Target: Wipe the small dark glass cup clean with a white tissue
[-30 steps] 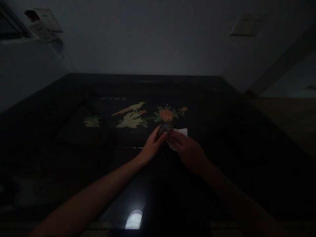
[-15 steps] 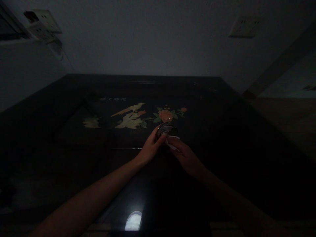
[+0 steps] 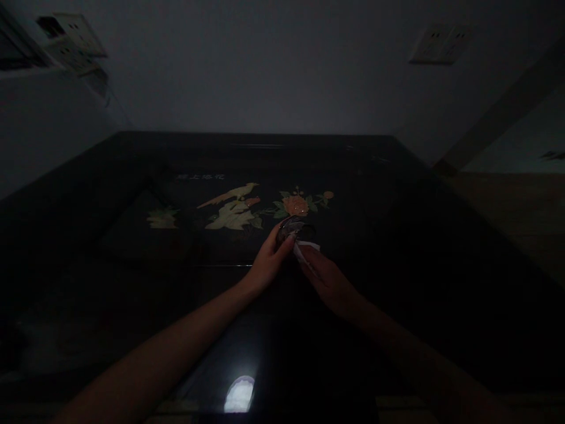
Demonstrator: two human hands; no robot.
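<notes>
Right hand's (image 3: 329,280) grip pinches a white tissue (image 3: 299,252); left hand's (image 3: 267,259) grip wraps the dark, glassy object (image 3: 293,225) over mid-surface (image 3: 375,235). Toward the far edge, pale characters (image 3: 206,176): I read 上, the rest too dim.

Frame centre: 1 left hand (image 3: 265,259), 1 right hand (image 3: 330,281), 1 dark glossy object (image 3: 289,226), 1 white sheet (image 3: 301,252). Middle: 1 black table (image 3: 388,271), 1 pictured bird (image 3: 241,192), 1 large orange flower (image 3: 295,205), 4 written characters (image 3: 195,177). Upper left: 2 socket plates (image 3: 79,34). Upper right: 2 socket panels (image 3: 430,46). Bottom centre: 1 bright reflection (image 3: 239,396).
</notes>
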